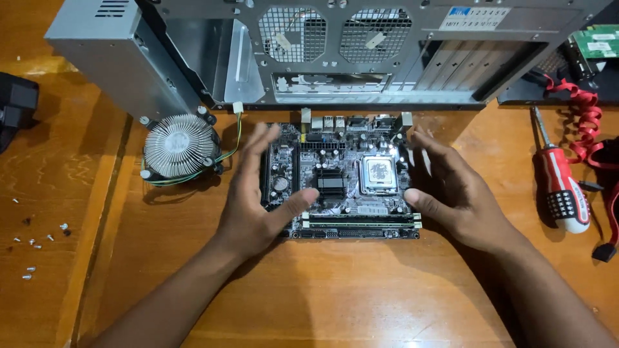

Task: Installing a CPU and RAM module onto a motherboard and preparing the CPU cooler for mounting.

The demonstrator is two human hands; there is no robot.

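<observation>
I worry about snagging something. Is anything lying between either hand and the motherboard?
Nothing visible does. The left hand and right hand flank the motherboard directly. The cooler fan and screwdriver lie off to the sides.

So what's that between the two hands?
In the head view, a black motherboard lies flat on the wooden table between the left hand and right hand.
</observation>
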